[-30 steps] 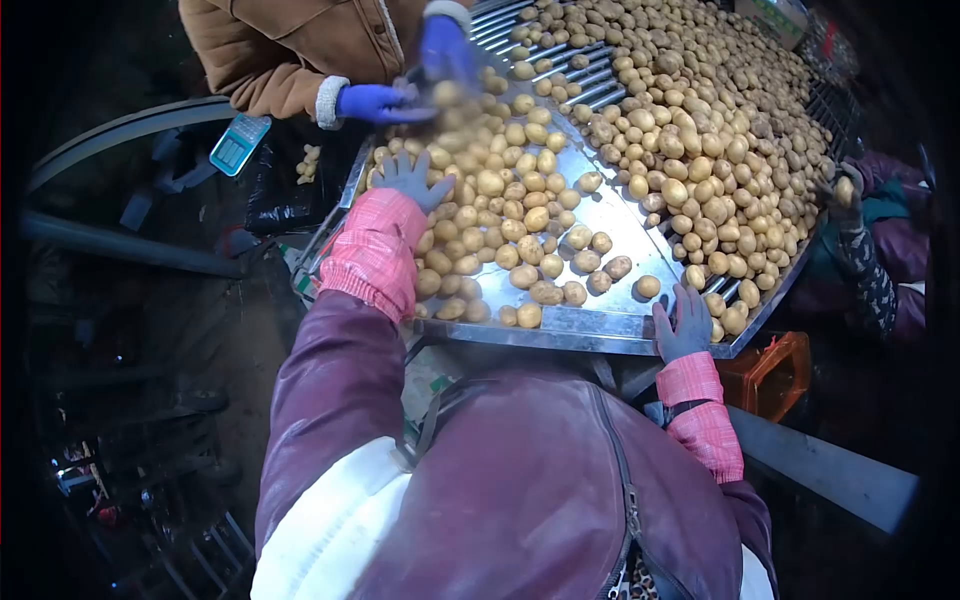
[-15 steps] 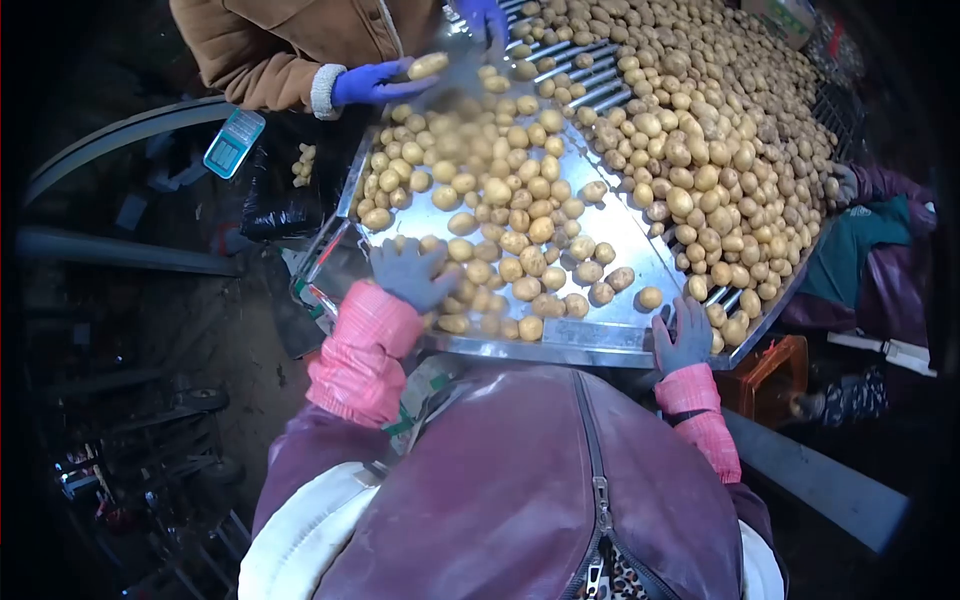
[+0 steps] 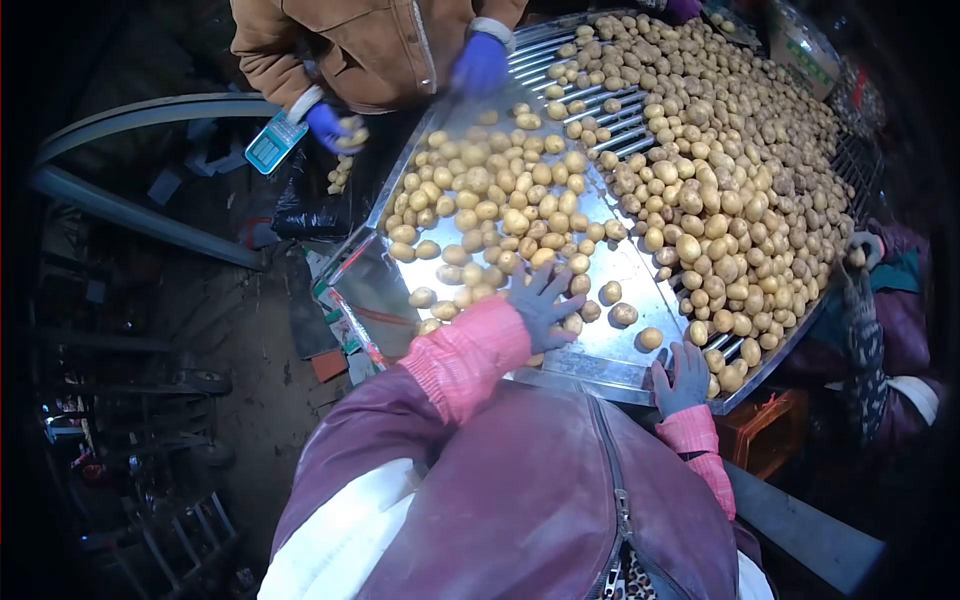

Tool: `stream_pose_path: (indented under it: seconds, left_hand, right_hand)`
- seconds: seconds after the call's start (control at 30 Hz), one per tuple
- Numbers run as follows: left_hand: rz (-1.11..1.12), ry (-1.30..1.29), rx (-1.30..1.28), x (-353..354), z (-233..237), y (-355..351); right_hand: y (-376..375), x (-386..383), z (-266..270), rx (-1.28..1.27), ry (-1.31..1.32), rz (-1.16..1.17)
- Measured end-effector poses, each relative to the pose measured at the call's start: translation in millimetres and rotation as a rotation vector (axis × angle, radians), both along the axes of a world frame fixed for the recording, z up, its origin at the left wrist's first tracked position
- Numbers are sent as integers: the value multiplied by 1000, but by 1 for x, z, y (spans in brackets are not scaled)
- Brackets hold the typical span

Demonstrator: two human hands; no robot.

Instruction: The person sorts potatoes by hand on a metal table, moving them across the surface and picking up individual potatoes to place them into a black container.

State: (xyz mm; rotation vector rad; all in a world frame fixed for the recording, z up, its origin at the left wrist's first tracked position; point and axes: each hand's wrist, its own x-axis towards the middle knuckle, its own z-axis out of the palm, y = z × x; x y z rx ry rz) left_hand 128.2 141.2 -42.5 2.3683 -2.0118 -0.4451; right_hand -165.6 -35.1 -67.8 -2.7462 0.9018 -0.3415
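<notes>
My left hand [image 3: 543, 305], in a grey glove, lies with spread fingers over several potatoes near the front of a metal tray [image 3: 648, 285]. Some potatoes under its palm are hidden. My right hand [image 3: 682, 378], gloved alike, rests on the tray's front right edge with its fingers stretched out and nothing held. A single potato [image 3: 649, 338] sits just beyond its fingertips. Loose potatoes [image 3: 515, 222] cover much of the tray's left and middle.
A big potato heap [image 3: 725, 205] lies on metal rollers [image 3: 622, 127] to the right. Across the tray, a person in purple gloves [image 3: 480, 65] holds potatoes in one hand. Another person's gloved hand [image 3: 865, 248] is at the far right. An orange crate [image 3: 765, 435] stands below.
My left hand has moved right across the tray among the potatoes. My right hand stays at the edge. The person opposite has brought a potato-holding hand off the tray, beside the scale-like device.
</notes>
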Motion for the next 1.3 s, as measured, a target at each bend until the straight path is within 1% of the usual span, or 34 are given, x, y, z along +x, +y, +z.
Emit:
stream_pose_path:
  seconds: [0.03, 0.07, 0.1, 0.13, 0.2, 0.27, 0.33, 0.4, 0.47, 0.57, 0.6, 0.7, 0.73, 0.77, 0.83, 0.93, 1.03, 1.13, 1.23, 1.3]
  left_hand:
    - [-17, -52, 1, 6, 4, 7]
    - [57, -45, -77, 6, -18, 13]
    - [130, -38, -156, 9, -17, 14]
    - [196, 64, -121, 18, -15, 13]
    - [349, 239, 51, 44, -12, 12]
    - [480, 269, 14, 71, -3, 13]
    - [585, 157, -234, 99, 17, 16]
    - [593, -294, -549, 156, -39, 8]
    - [563, -435, -461, 208, -57, -7]
    - [782, 349, -288, 250, -53, -33]
    - [760, 339, -332, 246, -56, -40]
    - [751, 180, -127, 195, -16, -41]
    - [653, -26, -276, 182, -28, -34]
    - [638, -24, -198, 174, -37, -28]
    - [609, -13, -36, 146, -23, -17]
    - [503, -125, 127, 110, -7, 2]
    - [517, -122, -15, 84, -15, 18]
    - [457, 46, -215, 78, -8, 13]
    - [490, 521, -279, 81, 6, -30]
    - [419, 261, -227, 98, -43, -63]
  right_hand:
    - [-2, 0, 1, 8, -5, 11]
    - [-3, 0, 3, 27, -12, 8]
    - [-4, -1, 5, 46, -19, 4]
    - [-5, -2, 6, 65, -26, -1]
    - [-8, -4, 0, 47, -21, -14]
    - [-9, -4, -1, 24, -23, -21]
    - [-8, -3, 0, 46, -22, -32]
    - [-9, -1, 1, 60, -19, -41]
    - [-10, 0, 2, 72, -9, -44]
    - [-12, 3, 4, 75, -1, -18]
    - [-14, 5, 2, 63, -14, -8]
    - [-14, 1, 3, 60, -15, 23]
    - [-15, 4, 4, 63, -16, 21]
    - [-14, 4, 5, 71, -14, 16]
    - [-12, 3, 4, 59, -19, 12]
    - [-11, 4, 4, 41, -24, 2]
    - [-11, 2, 3, 36, -48, 15]
    - [-9, 5, 9, 44, -56, 1]
    - [-9, 2, 3, -3, -88, 9]
    - [-8, 2, 2, -6, -88, -1]
